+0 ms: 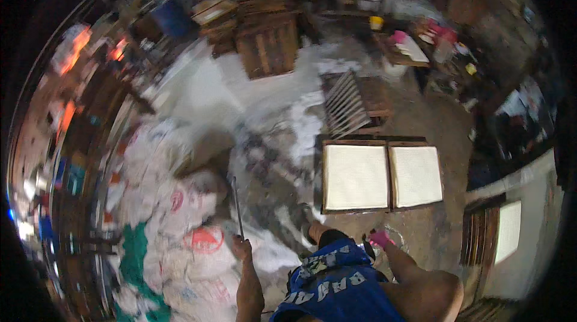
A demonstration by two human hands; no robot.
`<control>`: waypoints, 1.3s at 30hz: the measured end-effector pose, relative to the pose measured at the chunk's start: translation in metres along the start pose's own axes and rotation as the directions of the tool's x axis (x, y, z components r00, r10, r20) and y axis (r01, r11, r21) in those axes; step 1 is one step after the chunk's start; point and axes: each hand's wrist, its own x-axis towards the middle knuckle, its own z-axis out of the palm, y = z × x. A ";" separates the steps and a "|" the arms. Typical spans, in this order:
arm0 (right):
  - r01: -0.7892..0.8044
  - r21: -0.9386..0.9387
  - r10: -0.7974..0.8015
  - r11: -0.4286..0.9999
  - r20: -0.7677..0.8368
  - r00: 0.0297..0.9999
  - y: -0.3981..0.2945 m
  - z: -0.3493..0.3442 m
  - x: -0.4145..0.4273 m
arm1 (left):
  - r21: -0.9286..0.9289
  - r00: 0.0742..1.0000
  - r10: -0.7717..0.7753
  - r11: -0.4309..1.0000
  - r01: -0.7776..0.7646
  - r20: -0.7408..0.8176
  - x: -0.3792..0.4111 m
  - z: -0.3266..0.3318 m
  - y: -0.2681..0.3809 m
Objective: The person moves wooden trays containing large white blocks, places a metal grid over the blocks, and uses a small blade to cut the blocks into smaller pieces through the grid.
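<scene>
My left hand (242, 248), bare, is closed around a long thin dark rod (237, 205) that points up and away from me. Just beyond and left of it lie piled whitish sacks (194, 250) with red print. On the right, my right hand (381, 237), covered by a pink glove, is down beside my blue clothing. Something dark shows at its fingers; blur hides whether it is held. Ahead of this hand, two white rectangular slabs or sheets (356, 177) (417, 176) lie side by side in dark frames on the floor.
A slatted rack (347, 105) stands beyond the frames, and stacked wooden crates or pallets (268, 47) stand farther off. White powdery material (203, 83) covers floor ahead. Another white panel (508, 232) is at right. A cluttered table (408, 63) stands at upper right.
</scene>
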 end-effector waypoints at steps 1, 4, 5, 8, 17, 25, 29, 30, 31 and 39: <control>0.013 -0.142 -0.024 0.990 -0.074 0.997 0.028 0.010 -0.007 | -0.165 0.986 0.002 0.986 0.026 0.165 0.036 0.006 0.048; 0.041 -0.328 -0.107 0.944 -0.188 0.976 0.017 0.061 -0.001 | -0.245 0.983 0.057 0.969 -0.013 0.175 0.137 0.021 0.141; -0.035 -0.155 -0.007 0.987 -0.262 0.965 0.003 0.069 0.001 | -0.249 0.962 0.234 0.949 -0.194 0.144 0.175 0.023 0.154; -0.057 0.394 0.287 0.917 -0.556 0.780 -0.022 0.047 0.013 | -0.136 0.844 0.520 0.853 -0.505 0.128 0.252 0.030 0.261; 0.299 0.714 0.582 0.633 -0.693 0.424 -0.197 -0.104 0.026 | -0.553 0.386 0.922 0.316 -0.771 -0.011 0.283 -0.111 0.600; 0.580 0.693 0.628 0.428 -0.690 0.360 -0.136 -0.158 -0.039 | -0.946 -0.088 0.971 0.235 0.225 0.220 0.223 -0.097 0.791; 0.641 0.747 0.697 0.179 -0.556 0.453 -0.155 -0.135 -0.088 | -0.829 -0.355 0.901 0.387 0.404 0.247 0.192 -0.027 0.843; 0.631 0.762 0.691 0.144 -0.534 0.488 -0.151 -0.120 -0.079 | -0.793 -0.438 0.847 0.477 0.378 0.300 0.183 -0.005 0.854; 0.548 0.824 0.673 0.141 -0.486 0.557 -0.150 -0.103 -0.065 | -0.753 -0.512 0.783 0.563 0.341 0.353 0.173 0.020 0.862; 0.462 0.874 0.966 -0.152 0.033 0.256 -0.174 0.027 0.022 | -0.527 -0.718 0.425 0.844 0.095 0.551 0.087 0.295 0.796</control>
